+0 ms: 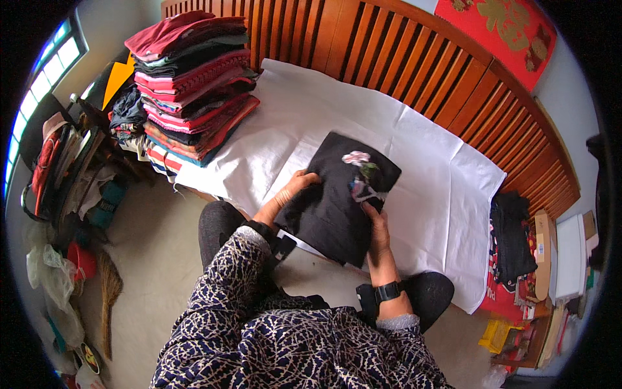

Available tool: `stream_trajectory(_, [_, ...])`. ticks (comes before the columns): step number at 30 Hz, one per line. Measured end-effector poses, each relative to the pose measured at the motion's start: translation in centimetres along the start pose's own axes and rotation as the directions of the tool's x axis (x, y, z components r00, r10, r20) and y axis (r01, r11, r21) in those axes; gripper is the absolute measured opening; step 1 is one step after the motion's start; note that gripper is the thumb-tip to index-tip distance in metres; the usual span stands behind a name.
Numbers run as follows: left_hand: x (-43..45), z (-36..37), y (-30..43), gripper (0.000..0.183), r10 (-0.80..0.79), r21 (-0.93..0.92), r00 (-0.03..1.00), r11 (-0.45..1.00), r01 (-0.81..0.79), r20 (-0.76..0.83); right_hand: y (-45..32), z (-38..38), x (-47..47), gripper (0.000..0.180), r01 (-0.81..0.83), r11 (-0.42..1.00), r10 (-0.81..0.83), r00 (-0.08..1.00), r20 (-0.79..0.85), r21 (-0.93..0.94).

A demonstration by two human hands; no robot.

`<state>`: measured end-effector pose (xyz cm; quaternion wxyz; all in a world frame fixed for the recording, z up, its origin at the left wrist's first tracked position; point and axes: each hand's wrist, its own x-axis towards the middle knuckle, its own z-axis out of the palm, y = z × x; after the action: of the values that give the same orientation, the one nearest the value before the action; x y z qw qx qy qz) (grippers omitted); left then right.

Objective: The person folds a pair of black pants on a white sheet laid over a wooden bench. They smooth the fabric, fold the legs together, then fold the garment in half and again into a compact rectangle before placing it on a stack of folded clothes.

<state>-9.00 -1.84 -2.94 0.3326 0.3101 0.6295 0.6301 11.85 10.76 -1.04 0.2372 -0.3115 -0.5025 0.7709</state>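
Observation:
A folded black garment (330, 209) with a flower pattern near its top is held up between both hands, over the front edge of a white sheet (427, 194). My left hand (303, 185) grips its left edge, the thumb lying on top. On the right edge, my right hand (376, 221) holds the cloth with the thumb on top and the fingers hidden beneath. To the upper left stands a tall stack of folded clothes (194, 87), mostly red, pink and black.
A slatted wooden headboard (379, 48) runs behind the sheet. Dark folded clothes (512, 238) and a cardboard box (543, 253) are at the right. On the floor at the left are a straw broom (109, 291) and a red container (81, 261); a yellow basket (495, 335) sits lower right.

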Motion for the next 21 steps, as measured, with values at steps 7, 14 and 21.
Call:
stream_trajectory(7, [-1.4,-3.3,-3.4,0.035,-0.215,-0.148,0.976,0.967,0.207,-0.039,5.1,-3.7,4.0,0.022,0.099,0.994,-0.103,0.993,-0.066,-0.055])
stream_trajectory(14, [-4.3,-3.2,0.6,0.052,-0.377,-0.516,0.912,0.755,0.405,0.164,5.9,-4.4,5.2,0.018,0.129,0.99,-0.131,0.991,-0.035,-0.066])
stream_trajectory(21, [-4.8,-1.7,0.6,0.039,-0.366,-0.339,0.922,0.858,0.386,0.123,4.0,-3.5,3.3,0.028,-0.017,1.0,0.018,0.998,0.058,-0.013])
